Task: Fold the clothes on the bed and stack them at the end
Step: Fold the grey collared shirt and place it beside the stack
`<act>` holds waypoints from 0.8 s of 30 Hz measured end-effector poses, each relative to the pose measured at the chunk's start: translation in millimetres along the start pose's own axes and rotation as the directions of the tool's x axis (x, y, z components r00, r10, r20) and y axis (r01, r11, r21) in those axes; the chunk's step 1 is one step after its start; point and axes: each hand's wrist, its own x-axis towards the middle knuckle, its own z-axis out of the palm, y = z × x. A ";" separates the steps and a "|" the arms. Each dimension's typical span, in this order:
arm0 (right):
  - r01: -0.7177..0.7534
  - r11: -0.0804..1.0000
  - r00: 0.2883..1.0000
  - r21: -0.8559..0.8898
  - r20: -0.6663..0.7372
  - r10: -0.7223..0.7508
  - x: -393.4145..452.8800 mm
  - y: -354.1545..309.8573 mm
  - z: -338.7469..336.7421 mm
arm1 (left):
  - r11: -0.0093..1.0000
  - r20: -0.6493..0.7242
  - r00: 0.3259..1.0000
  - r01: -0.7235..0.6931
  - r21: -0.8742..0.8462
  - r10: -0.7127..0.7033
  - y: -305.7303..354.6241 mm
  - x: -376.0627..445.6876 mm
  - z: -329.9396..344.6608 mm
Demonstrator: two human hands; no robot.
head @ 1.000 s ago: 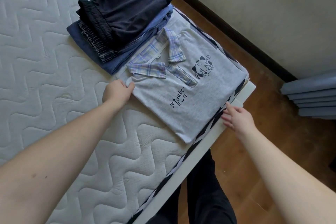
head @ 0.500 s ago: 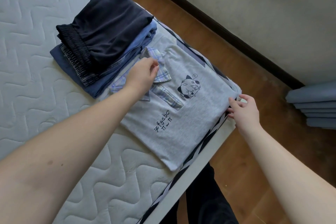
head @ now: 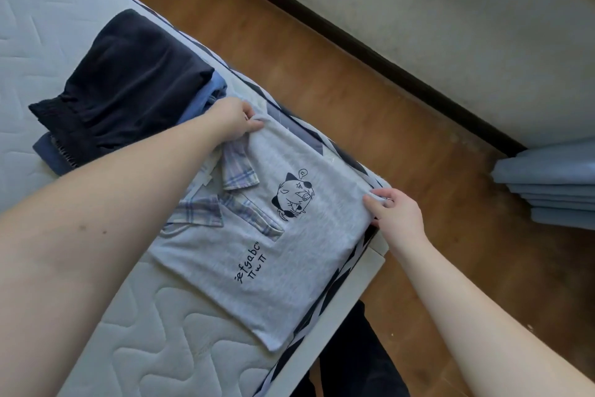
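Standing at the end of the bed [head: 325, 329], dark trouser legs just visible below the frame. Lying nearest on the quilted mattress [head: 154, 325], at the corner: the folded grey shirt [head: 289, 255], flat, plaid collar [head: 212, 203] uppermost, cartoon print and lettering facing up.

Gripping the shirt now at two far points. Right hand [head: 397, 214]: pinching the shirt's edge at the bed corner, fingers curled over the fabric. Left hand [head: 233, 121]: pinching the far corner beyond the collar, having moved there from the near edge a second ago, by way of the collar. Reading this shift as the fold being finished and the grip being set for lifting or sliding the whole piece; a judgement only.

Sitting just beyond the left hand: the stack of folded clothes [head: 128, 87], a dark garment on top of blue ones, touching or nearly touching the shirt; contact hidden by the hand. Taking this stack as the likely destination.

No containers in view; clothes resting directly on the mattress.

Farther off: wooden floor [head: 354, 74], dark skirting and pale wall [head: 450, 26], and blue pleated fabric [head: 550, 184] reaching the floor at the right.
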 end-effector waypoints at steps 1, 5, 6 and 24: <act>0.005 1.000 1.000 -0.023 -0.007 -0.005 1.5 0.7 -2.2 | 1.000 0.002 1.000 -0.003 -0.010 0.003 -2.3 2.2 -2.6; 0.011 0.994 0.999 -0.108 -0.043 -0.016 4.2 2.2 -6.6 | 1.000 -0.031 0.999 0.021 -0.018 -0.022 -9.1 8.1 -3.6; 0.009 0.992 0.998 -0.128 -0.053 -0.016 4.6 1.4 -6.0 | 1.000 -0.064 0.998 0.022 -0.017 -0.023 -9.2 8.8 -0.9; -0.083 0.918 0.987 -0.387 -0.162 0.020 5.3 -5.2 -8.8 | 0.994 -0.422 0.902 0.052 -0.094 -0.088 21.0 -8.7 16.5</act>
